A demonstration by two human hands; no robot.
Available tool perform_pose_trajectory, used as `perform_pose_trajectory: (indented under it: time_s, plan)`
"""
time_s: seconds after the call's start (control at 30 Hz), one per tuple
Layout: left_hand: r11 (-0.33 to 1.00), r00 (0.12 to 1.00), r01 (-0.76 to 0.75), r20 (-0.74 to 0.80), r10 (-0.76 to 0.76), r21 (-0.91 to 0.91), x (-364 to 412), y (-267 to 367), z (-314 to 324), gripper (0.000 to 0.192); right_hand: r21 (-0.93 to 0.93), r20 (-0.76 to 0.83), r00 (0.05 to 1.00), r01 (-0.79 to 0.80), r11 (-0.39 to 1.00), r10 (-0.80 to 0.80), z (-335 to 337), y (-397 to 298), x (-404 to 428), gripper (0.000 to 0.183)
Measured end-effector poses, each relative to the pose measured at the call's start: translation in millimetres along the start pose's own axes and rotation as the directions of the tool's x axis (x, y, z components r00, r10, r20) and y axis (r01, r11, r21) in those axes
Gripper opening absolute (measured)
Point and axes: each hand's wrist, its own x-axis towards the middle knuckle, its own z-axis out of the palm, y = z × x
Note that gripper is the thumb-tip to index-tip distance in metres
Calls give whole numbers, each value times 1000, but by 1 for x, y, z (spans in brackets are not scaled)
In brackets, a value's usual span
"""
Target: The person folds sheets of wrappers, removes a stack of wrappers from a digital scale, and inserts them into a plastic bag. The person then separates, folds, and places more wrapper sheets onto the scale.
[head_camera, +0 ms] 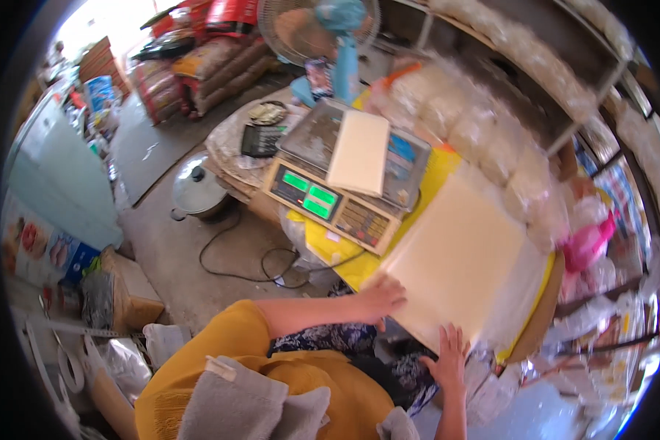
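A broad stack of thin cream-coloured sheets [456,258] lies on the table before me, over clear plastic and a yellow cover. My left hand [382,300] is at the sheets' near left corner with its fingers curled; whether it pinches an edge cannot be made out. At the near edge, my right hand [448,352] has its fingers spread, the tips at the sheets' border. Beyond the stack stands a digital weighing scale [357,220] with lit green displays. A folded cream slab [359,153] rests across its metal pan [313,135].
Clear bags of pale foodstuff [473,132] line the table's far right side. A calculator [261,141] and a blue fan [345,60] are past the scale. On the floor to the left sit a lidded pot [199,187] and a loose black cable [225,273]. A pink bottle [587,245] stands right.
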Motion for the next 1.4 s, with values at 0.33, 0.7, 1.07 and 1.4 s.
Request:
perform_pose_trajectory:
  time_s: [0.33,0.7,1.07,1.4]
  plan:
    - [997,983,-37,182,24,68,16,-3,3,39,-28,-132,983,122,992,-125,15,23,8,51]
    - [899,992,69,123,-18,-432,-5,-11,-102,5,813,-31,992,95,575,-120,-99,45,-40,31]
    - [727,991,91,131,0,-681,-21,-18,-172,36,794,-335,890,91,601,308,50,150,-23,20]
    - [750,988,-58,-146,-51,-659,-22,-68,-27,34,744,-297,925,69,664,236,28,123,-28,27]
